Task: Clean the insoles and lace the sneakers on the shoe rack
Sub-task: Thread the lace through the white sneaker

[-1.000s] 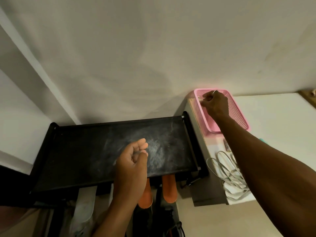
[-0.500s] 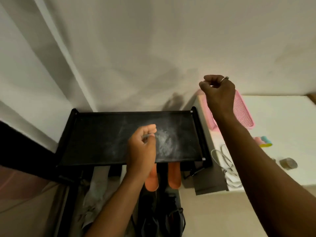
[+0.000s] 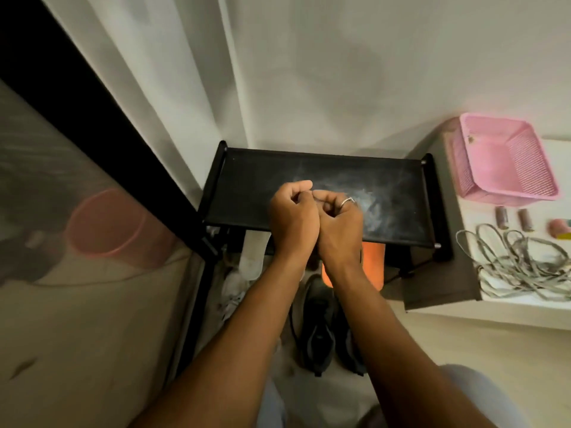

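While fingers curl, left hand [image 3: 293, 217] touches right hand [image 3: 338, 225] above shoe rack [image 3: 253, 186].

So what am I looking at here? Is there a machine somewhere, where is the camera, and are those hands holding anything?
There is no machine here, just a person's two bare hands. The picture comes from a wide-angle camera worn on the person's head, looking forward and down, so the arms come in from the bottom edge.

The left hand and the right hand, which wears a ring, meet with curled fingers above the dusty black top shelf of a shoe rack. Their fingers hide whether they pinch something small.

Orange insoles stick out from under that shelf, and black sneakers sit lower down. On the white cabinet to the right are a pink basket, a tangle of grey laces and two small brown cylinders.
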A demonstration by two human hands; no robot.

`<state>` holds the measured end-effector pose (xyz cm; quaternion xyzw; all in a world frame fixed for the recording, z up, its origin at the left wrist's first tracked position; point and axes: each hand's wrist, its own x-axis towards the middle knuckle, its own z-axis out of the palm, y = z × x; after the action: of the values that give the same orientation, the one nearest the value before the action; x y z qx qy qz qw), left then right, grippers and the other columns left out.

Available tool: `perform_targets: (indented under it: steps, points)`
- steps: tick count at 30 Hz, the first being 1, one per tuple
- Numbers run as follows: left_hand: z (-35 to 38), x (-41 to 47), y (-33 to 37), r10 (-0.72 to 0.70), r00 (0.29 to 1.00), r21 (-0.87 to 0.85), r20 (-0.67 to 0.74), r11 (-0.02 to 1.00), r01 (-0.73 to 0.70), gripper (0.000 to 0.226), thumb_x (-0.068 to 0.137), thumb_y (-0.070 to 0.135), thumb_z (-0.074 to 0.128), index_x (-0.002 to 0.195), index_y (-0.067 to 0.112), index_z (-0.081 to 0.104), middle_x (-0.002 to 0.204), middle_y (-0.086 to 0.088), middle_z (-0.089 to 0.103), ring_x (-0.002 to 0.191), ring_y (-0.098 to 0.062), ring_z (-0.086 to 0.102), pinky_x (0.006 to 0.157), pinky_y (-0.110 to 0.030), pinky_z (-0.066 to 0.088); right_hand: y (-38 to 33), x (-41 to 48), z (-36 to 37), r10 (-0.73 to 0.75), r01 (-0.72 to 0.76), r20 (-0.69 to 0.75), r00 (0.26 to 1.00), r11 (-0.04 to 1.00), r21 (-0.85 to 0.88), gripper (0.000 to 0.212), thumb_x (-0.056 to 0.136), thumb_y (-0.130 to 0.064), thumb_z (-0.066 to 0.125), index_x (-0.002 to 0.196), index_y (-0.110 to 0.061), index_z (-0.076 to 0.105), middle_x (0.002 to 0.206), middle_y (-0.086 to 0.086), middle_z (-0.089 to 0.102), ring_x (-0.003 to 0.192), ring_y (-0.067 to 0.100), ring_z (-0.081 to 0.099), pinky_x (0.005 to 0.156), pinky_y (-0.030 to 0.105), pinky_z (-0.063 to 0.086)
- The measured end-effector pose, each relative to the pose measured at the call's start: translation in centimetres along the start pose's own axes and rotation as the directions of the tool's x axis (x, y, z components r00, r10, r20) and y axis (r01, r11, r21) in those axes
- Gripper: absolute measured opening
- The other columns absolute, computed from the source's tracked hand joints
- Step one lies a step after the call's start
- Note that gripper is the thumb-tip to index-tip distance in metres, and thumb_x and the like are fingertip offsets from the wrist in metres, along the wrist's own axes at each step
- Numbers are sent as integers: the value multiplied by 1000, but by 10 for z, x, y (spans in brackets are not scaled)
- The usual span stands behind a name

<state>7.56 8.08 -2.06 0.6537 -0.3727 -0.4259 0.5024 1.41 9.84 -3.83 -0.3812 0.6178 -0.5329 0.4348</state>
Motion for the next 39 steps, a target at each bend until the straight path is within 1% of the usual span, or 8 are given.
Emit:
perform_targets:
  steps: [4,10,15,19,25,29,36,39]
  points:
    - [-49,4,-27,-58,997,176,53,983,48,22,93,12,54,96,30,67,101,8,71,95,-9,69,88,-33,58,28,-30,29,77,-77,50,996,997,9,7,89,-10,69,94,-14,72,79,1,75,71,12,71,63,26,56]
    - [-148,5,-129,-244,969,405,39,890,208,14,96,17,59,95,28,68,98,3,73,90,-15,69,79,-32,56,121,-77,73,258,-191,222,940,940,-284,12,85,-30,71,81,-19,69,73,-2,70,65,8,65,62,34,56]
    - [-193,13,-228,-363,930,525,-56,781,337,17,94,10,58,100,21,70,104,-4,73,94,-21,68,81,-28,52,201,-90,96,459,-264,274,845,804,-534,14,86,-32,73,91,-19,73,86,-5,74,80,10,68,68,22,48]
    - [-204,23,-296,-448,893,626,-37,686,371,24,94,12,58,114,16,70,112,-3,72,97,-19,67,81,-28,53,256,-88,106,518,-207,308,798,716,-667,22,88,-31,71,104,-16,71,101,2,74,93,15,66,72,19,40]
    - [-209,41,-375,-493,868,778,55,566,273,48,87,14,55,134,23,60,133,-7,62,120,-27,62,100,-39,52,315,-76,129,550,-133,324,770,636,-760,21,84,-20,68,93,-2,62,97,18,70,95,37,66,78,42,54]
    - [-209,46,-388,-532,843,760,80,579,294,57,87,15,62,143,21,54,141,-6,58,127,-25,57,107,-39,47,335,-68,135,608,-136,309,731,573,-808,29,85,-16,67,107,3,63,110,23,68,106,40,64,84,38,52]
    - [-203,41,-391,-544,838,845,28,462,271,46,91,20,64,137,20,61,127,-9,66,115,-30,63,88,-30,49,344,-69,138,620,-38,308,721,480,-876,44,93,-20,61,129,4,54,125,23,61,115,39,61,90,38,51]
    - [-205,37,-381,-513,858,838,-16,461,291,37,94,21,58,130,19,66,122,-12,69,111,-33,65,89,-33,52,334,-70,139,616,-37,356,703,532,-846,41,90,-23,65,120,5,60,118,24,64,110,40,64,86,38,53]
